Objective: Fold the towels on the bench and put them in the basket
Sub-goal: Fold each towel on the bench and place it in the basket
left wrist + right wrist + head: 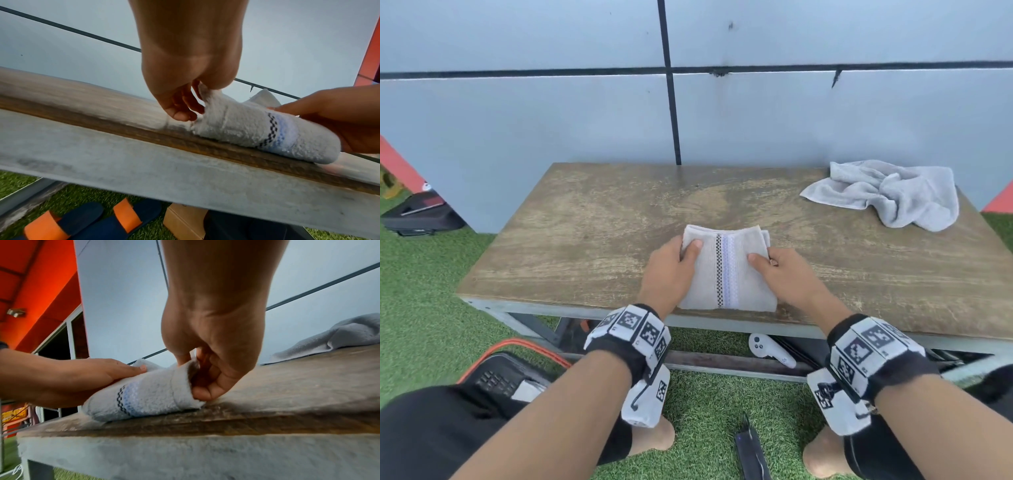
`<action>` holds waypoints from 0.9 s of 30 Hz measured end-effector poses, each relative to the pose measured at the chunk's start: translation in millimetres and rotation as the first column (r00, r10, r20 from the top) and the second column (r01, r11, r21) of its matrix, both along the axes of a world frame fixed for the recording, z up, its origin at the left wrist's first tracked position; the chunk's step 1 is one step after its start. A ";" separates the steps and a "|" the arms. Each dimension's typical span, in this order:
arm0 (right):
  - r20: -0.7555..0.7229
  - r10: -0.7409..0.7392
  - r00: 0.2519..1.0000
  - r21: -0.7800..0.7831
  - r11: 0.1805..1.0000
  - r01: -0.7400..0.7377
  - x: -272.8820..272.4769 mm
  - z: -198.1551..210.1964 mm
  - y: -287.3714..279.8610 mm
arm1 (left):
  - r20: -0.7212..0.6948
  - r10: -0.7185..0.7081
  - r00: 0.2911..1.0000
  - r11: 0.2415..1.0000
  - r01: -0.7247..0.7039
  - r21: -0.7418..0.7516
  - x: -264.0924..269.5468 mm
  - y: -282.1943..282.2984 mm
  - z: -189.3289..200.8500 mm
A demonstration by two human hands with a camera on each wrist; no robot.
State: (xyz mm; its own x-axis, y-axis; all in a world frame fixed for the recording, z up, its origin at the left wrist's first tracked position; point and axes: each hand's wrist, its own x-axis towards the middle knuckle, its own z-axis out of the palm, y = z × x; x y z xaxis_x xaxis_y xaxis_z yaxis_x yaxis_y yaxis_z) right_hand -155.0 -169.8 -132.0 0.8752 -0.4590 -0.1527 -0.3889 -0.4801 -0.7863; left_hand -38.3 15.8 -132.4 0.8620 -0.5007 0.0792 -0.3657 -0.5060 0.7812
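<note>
Fingers of both hands hidden under folded towel (726, 270); basket unseen.

Black wristbands (631, 337), white coded tags

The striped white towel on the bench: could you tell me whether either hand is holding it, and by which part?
Both hold it. The left hand pinches the folded striped white towel at its left edge, and the right hand pinches its right edge, thumbs on top, fingers tucked underneath.

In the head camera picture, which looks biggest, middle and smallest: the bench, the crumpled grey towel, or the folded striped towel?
1. Bench
2. Crumpled grey towel
3. Folded striped towel, though it looks close in size to the grey one, so that ranking is unsure.
</note>
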 end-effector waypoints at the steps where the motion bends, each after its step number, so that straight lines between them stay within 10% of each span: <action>1: -0.017 -0.013 1.000 0.010 1.000 0.013 3.2 0.6 -0.9 | 0.010 0.017 1.000 1.000 -0.017 0.005 5.1 -6.6 -1.2; 14: -0.038 -0.187 0.982 -0.043 0.982 0.186 19.4 -14.3 -7.2 | 0.223 0.131 0.966 0.910 -0.206 0.361 26.7 -46.2 -18.0; 27: -0.003 -0.346 0.938 -0.086 0.935 0.344 16.5 -6.6 -7.1 | 0.117 0.147 0.982 0.898 -0.183 0.401 25.5 -50.1 -5.6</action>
